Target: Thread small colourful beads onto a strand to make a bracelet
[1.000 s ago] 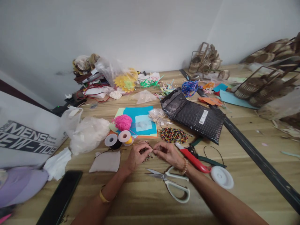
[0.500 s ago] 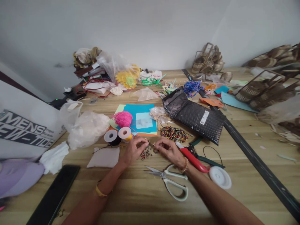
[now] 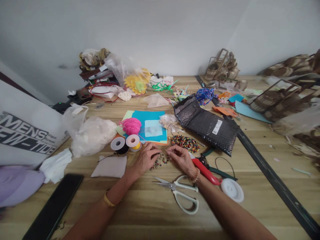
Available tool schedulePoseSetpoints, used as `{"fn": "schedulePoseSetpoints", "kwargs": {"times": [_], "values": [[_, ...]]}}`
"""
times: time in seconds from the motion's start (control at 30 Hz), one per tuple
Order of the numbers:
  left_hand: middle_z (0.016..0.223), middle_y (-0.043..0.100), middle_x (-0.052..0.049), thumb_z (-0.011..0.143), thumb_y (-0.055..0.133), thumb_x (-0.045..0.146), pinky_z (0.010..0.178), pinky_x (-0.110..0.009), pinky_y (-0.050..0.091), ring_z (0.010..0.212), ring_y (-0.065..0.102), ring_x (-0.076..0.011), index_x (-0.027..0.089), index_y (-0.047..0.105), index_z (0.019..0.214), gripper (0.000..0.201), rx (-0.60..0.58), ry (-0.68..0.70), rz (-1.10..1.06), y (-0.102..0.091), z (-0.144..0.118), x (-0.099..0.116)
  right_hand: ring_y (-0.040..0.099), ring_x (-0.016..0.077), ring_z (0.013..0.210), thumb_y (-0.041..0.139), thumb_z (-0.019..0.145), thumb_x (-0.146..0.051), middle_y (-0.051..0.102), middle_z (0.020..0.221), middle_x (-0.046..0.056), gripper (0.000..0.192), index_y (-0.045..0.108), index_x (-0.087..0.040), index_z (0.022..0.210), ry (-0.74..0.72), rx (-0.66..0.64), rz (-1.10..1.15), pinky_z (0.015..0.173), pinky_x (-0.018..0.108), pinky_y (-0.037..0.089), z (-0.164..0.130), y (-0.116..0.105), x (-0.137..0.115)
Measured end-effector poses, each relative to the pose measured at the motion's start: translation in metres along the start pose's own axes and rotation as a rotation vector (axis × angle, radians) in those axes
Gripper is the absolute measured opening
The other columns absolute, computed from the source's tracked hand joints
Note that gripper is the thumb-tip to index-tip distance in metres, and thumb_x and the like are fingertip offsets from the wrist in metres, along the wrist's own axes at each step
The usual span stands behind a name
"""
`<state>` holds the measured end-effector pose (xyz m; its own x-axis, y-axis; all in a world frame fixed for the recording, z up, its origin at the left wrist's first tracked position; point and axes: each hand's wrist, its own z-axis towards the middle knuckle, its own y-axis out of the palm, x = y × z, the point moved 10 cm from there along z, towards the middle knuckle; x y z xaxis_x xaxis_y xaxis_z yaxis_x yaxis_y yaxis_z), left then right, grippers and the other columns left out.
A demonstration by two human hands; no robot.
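Wooden table | loose beads btwn hands | left hand fingers curled on pile | right hand fingers pinching sth tiny

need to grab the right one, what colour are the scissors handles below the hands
White, on the scissors lying on the table; the head view shows them clearly.

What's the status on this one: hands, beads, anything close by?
Left hand and right hand both down at the small bead pile, fingers pinched; grip contents too small to tell. White scissors lie just behind, red-handled cutters beside the right wrist.
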<state>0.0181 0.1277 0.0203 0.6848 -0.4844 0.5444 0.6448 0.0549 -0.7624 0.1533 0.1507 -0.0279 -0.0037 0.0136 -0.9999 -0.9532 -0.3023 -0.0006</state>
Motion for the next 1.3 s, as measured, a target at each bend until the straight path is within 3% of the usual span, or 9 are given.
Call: {"fn": "schedulePoseSetpoints", "kwargs": {"times": [0.3, 0.63, 0.93, 1.13, 1.3], "values": [[0.096, 0.06, -0.006, 0.086, 0.061, 0.009, 0.088, -0.039, 0.048, 0.095, 0.055, -0.0203, 0.021, 0.073, 0.09, 0.018, -0.036, 0.063, 0.039, 0.007, -0.001, 0.007, 0.053, 0.0139, 0.057, 0.067, 0.079, -0.049, 0.061, 0.067, 0.001, 0.031, 0.063, -0.018, 0.084, -0.026, 0.05, 0.003, 0.053, 0.025, 0.044, 0.001, -0.005, 0.001], [0.092, 0.06, -0.006, 0.085, 0.061, 0.01, 0.088, -0.04, 0.047, 0.096, 0.053, -0.022, 0.018, 0.069, 0.081, 0.012, -0.079, 0.062, 0.06, 0.008, -0.001, 0.009, 0.053, 0.0151, 0.064, 0.064, 0.083, -0.045, 0.06, 0.074, 0.003, 0.027, 0.064, -0.018, 0.084, -0.089, 0.075, -0.067, 0.057, 0.025, 0.043, 0.001, -0.011, -0.006], [0.094, 0.064, -0.006, 0.082, 0.065, 0.009, 0.088, -0.037, 0.047, 0.097, 0.056, -0.0206, 0.017, 0.069, 0.079, 0.01, -0.024, 0.047, -0.08, 0.005, -0.001, 0.001, 0.052, 0.0139, 0.062, 0.064, 0.082, -0.042, 0.062, 0.075, 0.003, 0.026, 0.066, -0.017, 0.086, -0.053, 0.063, -0.056, 0.057, 0.025, 0.042, 0.001, -0.008, 0.001], [0.087, 0.07, -0.006, 0.083, 0.066, 0.015, 0.086, -0.035, 0.049, 0.091, 0.062, -0.02, 0.018, 0.07, 0.078, 0.007, 0.065, 0.039, -0.214, -0.013, 0.001, 0.001, 0.055, 0.0135, 0.063, 0.064, 0.084, -0.041, 0.063, 0.07, 0.002, 0.026, 0.067, -0.015, 0.083, -0.069, -0.012, -0.084, 0.06, 0.025, 0.043, -0.001, 0.003, -0.004], [0.083, 0.075, -0.006, 0.08, 0.068, 0.017, 0.08, -0.031, 0.053, 0.082, 0.068, -0.0193, 0.017, 0.072, 0.079, 0.004, 0.105, -0.124, -0.325, -0.02, -0.004, -0.009, 0.055, 0.0128, 0.06, 0.064, 0.085, -0.043, 0.062, 0.067, 0.001, 0.028, 0.065, -0.016, 0.079, -0.071, -0.076, -0.087, 0.058, 0.024, 0.044, -0.003, 0.011, -0.011]]}}
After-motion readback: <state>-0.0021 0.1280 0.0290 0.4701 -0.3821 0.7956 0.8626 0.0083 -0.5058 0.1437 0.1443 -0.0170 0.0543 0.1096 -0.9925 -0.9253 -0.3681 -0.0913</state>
